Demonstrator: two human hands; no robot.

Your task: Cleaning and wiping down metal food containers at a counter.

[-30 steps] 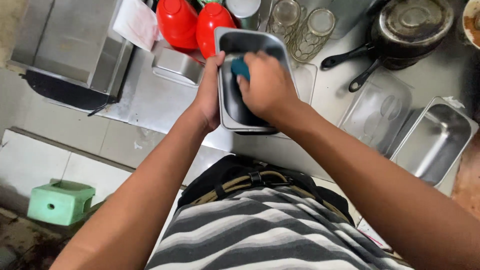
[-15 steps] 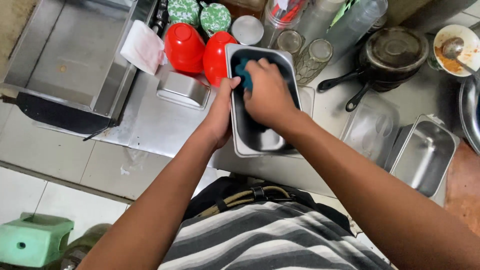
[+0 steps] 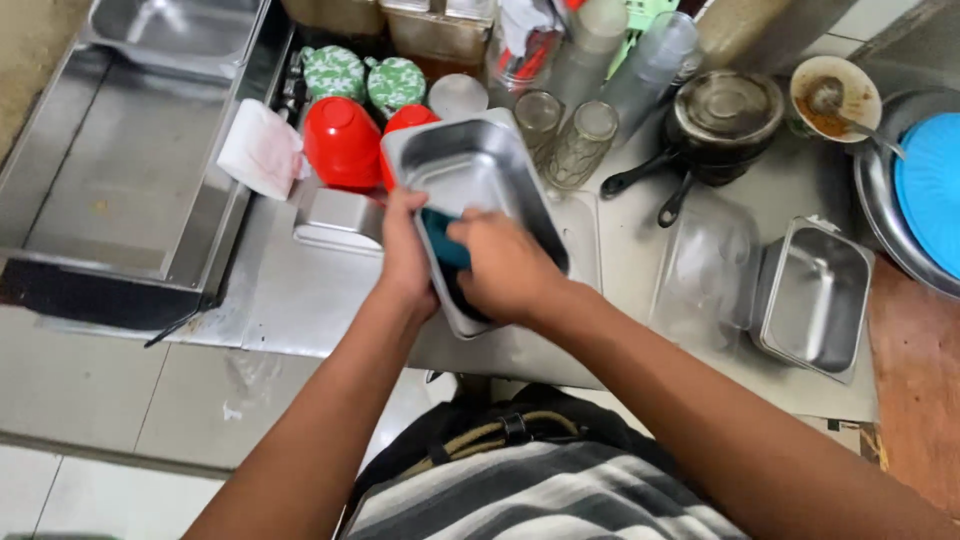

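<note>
Your left hand (image 3: 405,262) grips the steel pan (image 3: 478,195) by its rim, tilted over the counter's front edge; your right hand (image 3: 505,268) presses a teal sponge (image 3: 443,240) inside it. Scrubbing looks underway; rinsing remains.
</note>
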